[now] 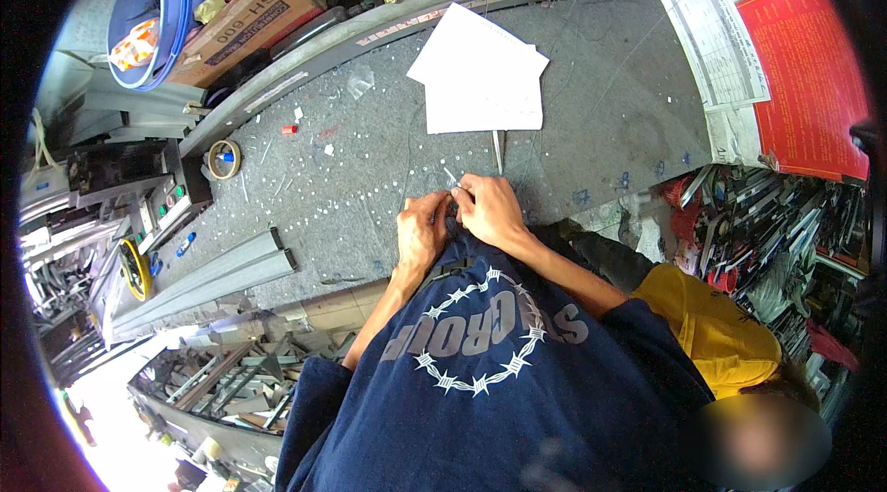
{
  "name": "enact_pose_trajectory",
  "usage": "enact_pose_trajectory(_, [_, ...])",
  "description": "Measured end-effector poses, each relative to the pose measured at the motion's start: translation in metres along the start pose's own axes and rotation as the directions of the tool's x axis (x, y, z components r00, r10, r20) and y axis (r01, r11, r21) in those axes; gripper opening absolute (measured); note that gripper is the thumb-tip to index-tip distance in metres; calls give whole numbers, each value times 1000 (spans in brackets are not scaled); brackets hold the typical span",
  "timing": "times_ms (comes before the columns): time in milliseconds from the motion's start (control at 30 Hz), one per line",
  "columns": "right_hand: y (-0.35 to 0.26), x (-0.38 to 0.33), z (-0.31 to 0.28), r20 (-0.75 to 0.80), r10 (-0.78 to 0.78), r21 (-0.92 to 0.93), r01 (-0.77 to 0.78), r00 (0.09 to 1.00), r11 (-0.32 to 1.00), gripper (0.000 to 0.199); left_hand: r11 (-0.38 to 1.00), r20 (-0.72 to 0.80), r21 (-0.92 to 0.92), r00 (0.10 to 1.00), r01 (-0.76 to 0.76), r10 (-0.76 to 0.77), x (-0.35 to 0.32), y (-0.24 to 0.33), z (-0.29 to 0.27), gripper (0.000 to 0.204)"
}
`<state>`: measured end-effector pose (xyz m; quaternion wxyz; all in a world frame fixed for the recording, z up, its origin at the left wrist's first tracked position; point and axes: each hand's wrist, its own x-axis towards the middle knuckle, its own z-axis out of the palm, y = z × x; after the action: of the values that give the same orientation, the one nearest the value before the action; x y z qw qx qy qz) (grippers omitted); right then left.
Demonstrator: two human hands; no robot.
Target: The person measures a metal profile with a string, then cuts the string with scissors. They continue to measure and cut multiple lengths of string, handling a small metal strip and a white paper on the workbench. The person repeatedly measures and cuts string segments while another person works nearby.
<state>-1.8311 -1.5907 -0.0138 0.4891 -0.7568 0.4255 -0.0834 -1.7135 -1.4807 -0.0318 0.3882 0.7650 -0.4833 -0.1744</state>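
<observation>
My left hand [422, 231] and my right hand [490, 208] meet at the near edge of a grey speckled worktable [370, 178]. Their fingers pinch together around a small thin shiny metal piece [451, 181] that sticks out just above the fingertips. Which fingers carry it is hard to tell. Both forearms come up from my dark blue printed shirt [480, 381]. A narrow metal strip [499, 151] lies on the table just beyond my right hand.
White paper sheets [482, 76] lie past the hands. A tape roll [224, 159] and grey metal profiles [217, 275] sit left. A blue bucket [148, 21] and cardboard box [245, 21] stand far left. A person in yellow [711, 330] is at lower right, by stacked metal offcuts [785, 233].
</observation>
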Motion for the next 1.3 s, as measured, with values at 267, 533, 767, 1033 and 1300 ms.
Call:
enact_pose_trajectory(267, [-37,-42,-85,-455,86,209,12,886,978,18,952,-70,-28,949,305,-306,-4,-15,-7,12])
enact_pose_trajectory(533, [-37,-25,-107,-272,18,78,3,962,997,22,717,202,-503,873,482,-445,-3,-29,-8,20])
enact_pose_trajectory(767, [-13,28,-58,85,-117,-328,138,990,934,19,683,302,-532,866,501,-399,-3,-42,-18,21])
enact_pose_trajectory(1033, [-25,63,-19,36,-342,-101,344,939,934,32,676,259,-601,904,426,-339,-4,-40,-18,19])
enact_pose_trajectory(1300, [0,36,4,302,-112,275,26,947,961,34,677,277,-561,879,475,-387,-7,-37,-17,21])
